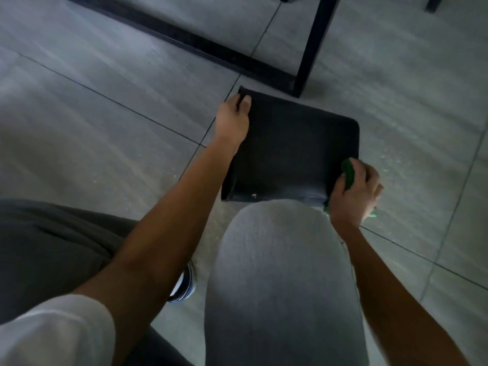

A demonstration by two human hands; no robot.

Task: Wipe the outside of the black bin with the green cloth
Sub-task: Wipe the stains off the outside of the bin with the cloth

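While the black bin (290,151) sits on the grey tiled floor (105,88) just past centre, toward one o'clock in the view, both hands are on it. Left hand (232,120) is up at the bin's eleven o'clock corner, fingers (245,101) hooked over the rim with the thumb outside, pinching the edge. Right hand (353,191) is down at the bin's four o'clock corner, fingers curled tight around the green cloth (348,173), which bunches out above the thumb and peeks again below the palm. That cloth is pressed right against the bin's outer wall at the rounded corner. A small pale speck shows on the near wall, low at seven o'clock. Closer in, a knee in grey trousers (280,273) covers the bin's near edge at six o'clock, and a blue-and-white shoe (183,286) pokes out just left of it. Beyond the bin, at twelve o'clock, a black metal frame (311,46) stands on the tiles, its leg planted close to the bin's far edge. Picture is dim and a little soft.
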